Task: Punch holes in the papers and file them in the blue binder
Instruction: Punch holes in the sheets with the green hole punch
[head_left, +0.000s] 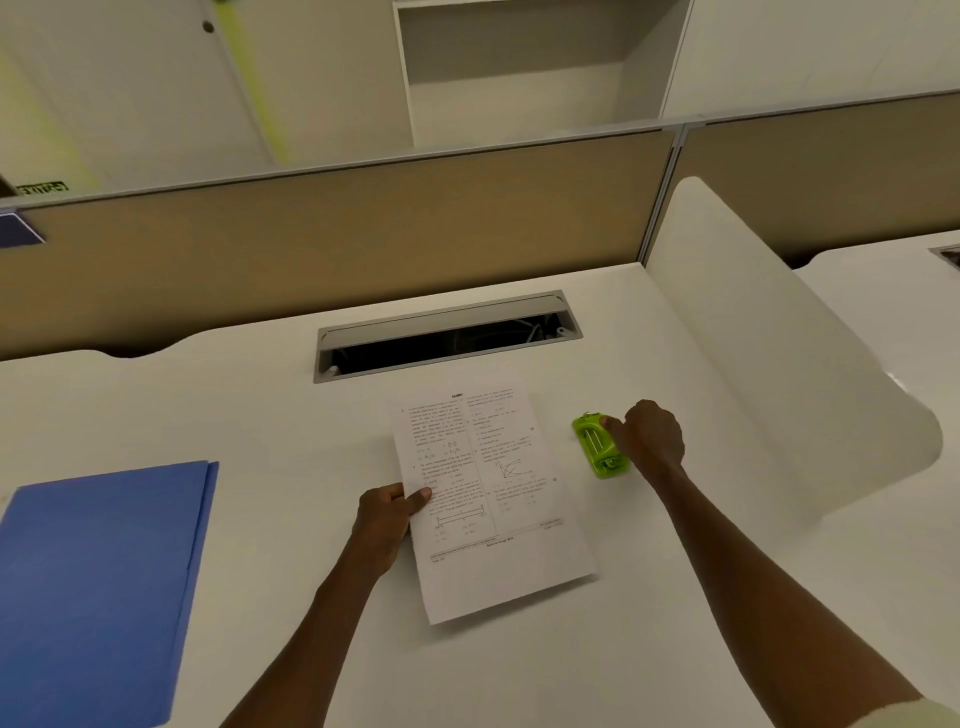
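Left hand (387, 514) pinching printed papers (488, 499), right hand (649, 436) gripping green punch (597, 448)

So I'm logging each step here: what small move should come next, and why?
Probably bring the green hole punch over to the papers: the right hand already grips it beside them, while the left hand pinches their left edge.

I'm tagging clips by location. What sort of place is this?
Most likely an office cubicle: a white desk with a cable tray slot, a fabric partition behind it, and cabinets beyond.
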